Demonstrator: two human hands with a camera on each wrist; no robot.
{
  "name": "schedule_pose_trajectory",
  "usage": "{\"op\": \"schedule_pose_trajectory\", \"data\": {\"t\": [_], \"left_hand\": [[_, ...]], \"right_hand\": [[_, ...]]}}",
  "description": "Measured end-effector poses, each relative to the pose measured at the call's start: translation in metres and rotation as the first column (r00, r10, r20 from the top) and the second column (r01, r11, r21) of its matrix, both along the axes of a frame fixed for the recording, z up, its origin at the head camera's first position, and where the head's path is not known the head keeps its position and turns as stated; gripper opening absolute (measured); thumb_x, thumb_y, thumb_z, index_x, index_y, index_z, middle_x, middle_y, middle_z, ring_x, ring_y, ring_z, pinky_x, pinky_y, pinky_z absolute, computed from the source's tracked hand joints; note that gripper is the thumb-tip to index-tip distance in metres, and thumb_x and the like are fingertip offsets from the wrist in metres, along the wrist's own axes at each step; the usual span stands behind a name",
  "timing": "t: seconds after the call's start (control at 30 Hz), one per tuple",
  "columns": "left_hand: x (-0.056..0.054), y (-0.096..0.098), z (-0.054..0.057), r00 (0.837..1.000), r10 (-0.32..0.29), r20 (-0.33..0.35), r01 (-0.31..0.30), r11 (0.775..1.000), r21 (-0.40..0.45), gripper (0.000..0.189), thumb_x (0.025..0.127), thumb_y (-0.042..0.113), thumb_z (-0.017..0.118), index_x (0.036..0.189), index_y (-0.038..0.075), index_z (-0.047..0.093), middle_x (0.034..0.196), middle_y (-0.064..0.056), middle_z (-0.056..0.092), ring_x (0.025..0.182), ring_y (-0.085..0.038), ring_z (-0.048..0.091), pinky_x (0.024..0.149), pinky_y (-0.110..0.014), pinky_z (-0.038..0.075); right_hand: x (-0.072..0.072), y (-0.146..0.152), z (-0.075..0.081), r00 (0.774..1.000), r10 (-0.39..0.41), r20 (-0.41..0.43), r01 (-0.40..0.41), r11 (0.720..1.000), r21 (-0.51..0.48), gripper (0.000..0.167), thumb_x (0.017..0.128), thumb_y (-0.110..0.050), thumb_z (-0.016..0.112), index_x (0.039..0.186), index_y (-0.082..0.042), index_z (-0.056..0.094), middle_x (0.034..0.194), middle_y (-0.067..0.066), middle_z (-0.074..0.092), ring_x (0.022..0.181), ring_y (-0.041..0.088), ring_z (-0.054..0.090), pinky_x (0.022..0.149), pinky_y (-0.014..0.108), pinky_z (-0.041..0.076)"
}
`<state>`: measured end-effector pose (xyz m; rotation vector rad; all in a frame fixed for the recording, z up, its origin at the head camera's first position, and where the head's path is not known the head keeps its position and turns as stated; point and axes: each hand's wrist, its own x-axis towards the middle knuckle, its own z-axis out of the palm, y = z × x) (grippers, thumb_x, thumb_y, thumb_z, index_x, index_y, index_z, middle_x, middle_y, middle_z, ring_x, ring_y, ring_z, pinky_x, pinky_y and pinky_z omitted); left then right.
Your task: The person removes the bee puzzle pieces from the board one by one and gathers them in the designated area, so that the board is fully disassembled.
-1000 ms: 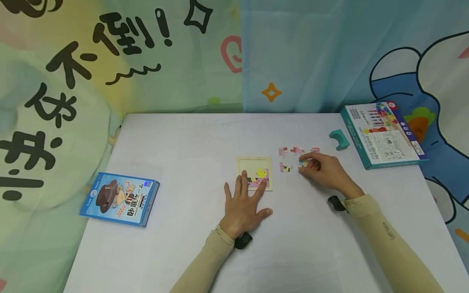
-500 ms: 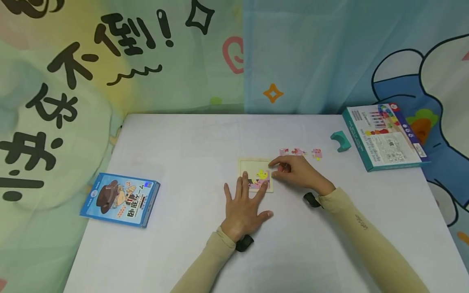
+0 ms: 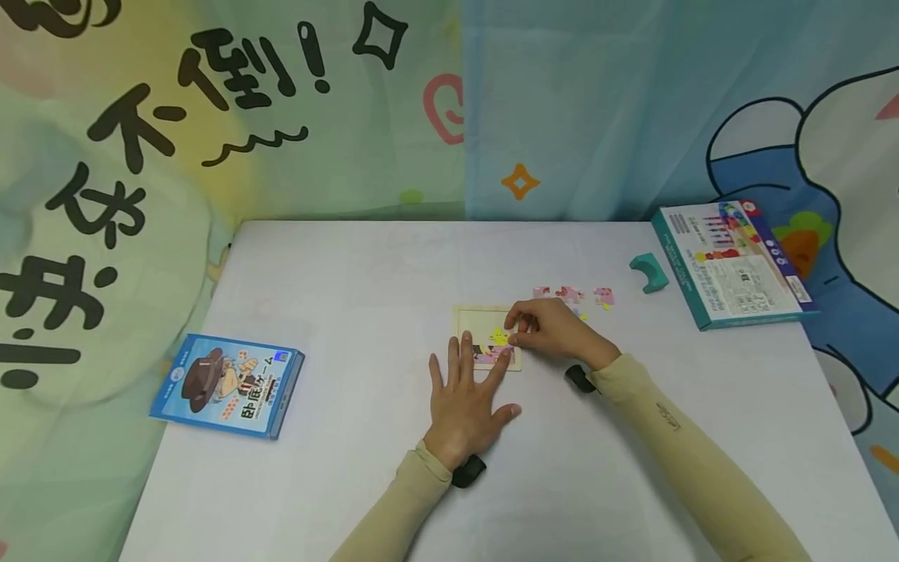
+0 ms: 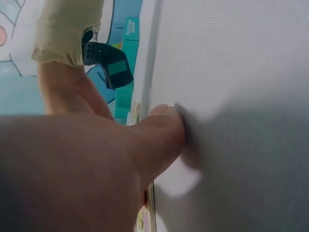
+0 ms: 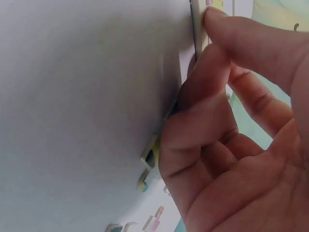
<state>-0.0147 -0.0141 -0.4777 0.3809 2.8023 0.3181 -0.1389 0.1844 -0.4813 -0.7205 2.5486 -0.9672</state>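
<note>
A small jigsaw tray (image 3: 481, 318) with a pale wooden rim lies mid-table, its lower part filled with yellow, pink and dark pieces. Spread flat, my left hand (image 3: 463, 410) rests with its fingertips over the tray's lower left part, thumb out on the tabletop. My right hand (image 3: 551, 328) is at the tray's right side, thumb and index finger pinching a jigsaw puzzle piece that the fingers hide. In the right wrist view, the thumb of the right hand (image 5: 227, 111) reaches the tray's edge, other fingers curled. Loose pink pieces (image 3: 569, 294) lie just beyond this hand.
A blue card-game box (image 3: 228, 386) lies at the left of the white table (image 3: 365, 273). At the back right are a teal box (image 3: 733, 265) and a teal arch-shaped block (image 3: 649, 273). A printed curtain (image 3: 562, 109) hangs behind.
My right hand has moved left from the loose pieces to the tray's right side, then slightly further over its edge. The left hand has stayed in place on the tray.
</note>
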Motion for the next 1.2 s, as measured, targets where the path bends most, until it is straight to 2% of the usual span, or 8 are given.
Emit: {"op": "schedule_pose_trajectory", "data": {"t": [0.27, 0.57, 0.8, 1.03, 1.2], "left_hand": [[-0.002, 0.002, -0.001, 0.999, 0.013, 0.030, -0.014, 1.000, 0.022, 0.085, 0.098, 0.067, 0.062, 0.169, 0.038, 0.026, 0.177, -0.027, 0.000, 0.165, -0.046, -0.001, 0.127, -0.070, 0.011], [0.000, 0.002, -0.002, 1.000, -0.001, 0.010, 0.001, 1.000, 0.012, 0.087, 0.097, 0.068, 0.063, 0.169, 0.038, 0.026, 0.176, -0.029, 0.003, 0.164, -0.049, 0.000, 0.127, -0.070, 0.015], [0.001, 0.002, -0.004, 1.000, 0.009, -0.008, -0.009, 1.000, 0.023, 0.087, 0.095, 0.067, 0.066, 0.168, 0.038, 0.029, 0.175, -0.031, 0.006, 0.161, -0.058, 0.003, 0.126, -0.070, 0.018], [0.002, 0.001, -0.004, 1.000, 0.010, -0.027, -0.010, 1.000, 0.024, 0.086, 0.095, 0.067, 0.066, 0.168, 0.038, 0.031, 0.175, -0.031, 0.008, 0.161, -0.056, 0.007, 0.126, -0.068, 0.021], [0.002, 0.003, -0.005, 1.000, 0.011, -0.014, -0.011, 1.000, 0.023, 0.086, 0.096, 0.068, 0.064, 0.168, 0.038, 0.030, 0.175, -0.030, 0.004, 0.163, -0.053, 0.003, 0.128, -0.066, 0.019]], "right_hand": [[-0.002, -0.004, 0.004, 1.000, -0.017, 0.011, 0.017, 1.000, 0.005, 0.014, 0.092, -0.007, 0.081, 0.100, -0.006, 0.070, 0.084, 0.004, 0.069, 0.073, 0.012, 0.059, 0.070, 0.030, 0.048], [0.004, -0.004, 0.003, 1.000, -0.014, 0.026, 0.014, 0.999, -0.028, 0.014, 0.094, -0.005, 0.078, 0.102, -0.004, 0.067, 0.084, 0.004, 0.067, 0.073, 0.011, 0.059, 0.070, 0.030, 0.049], [0.006, -0.005, 0.002, 1.000, -0.027, 0.009, 0.027, 0.999, -0.027, 0.015, 0.093, -0.006, 0.078, 0.104, -0.005, 0.069, 0.083, 0.003, 0.068, 0.072, 0.010, 0.060, 0.070, 0.028, 0.049], [0.007, -0.004, 0.002, 0.998, -0.050, 0.031, 0.050, 0.999, -0.008, 0.007, 0.093, -0.010, 0.079, 0.099, -0.007, 0.076, 0.082, 0.000, 0.071, 0.073, 0.009, 0.060, 0.070, 0.027, 0.049], [0.009, 0.000, 0.005, 0.997, -0.078, 0.018, 0.079, 0.996, -0.039, 0.006, 0.094, -0.014, 0.080, 0.098, -0.010, 0.077, 0.084, 0.000, 0.073, 0.073, 0.010, 0.061, 0.070, 0.028, 0.050]]}}
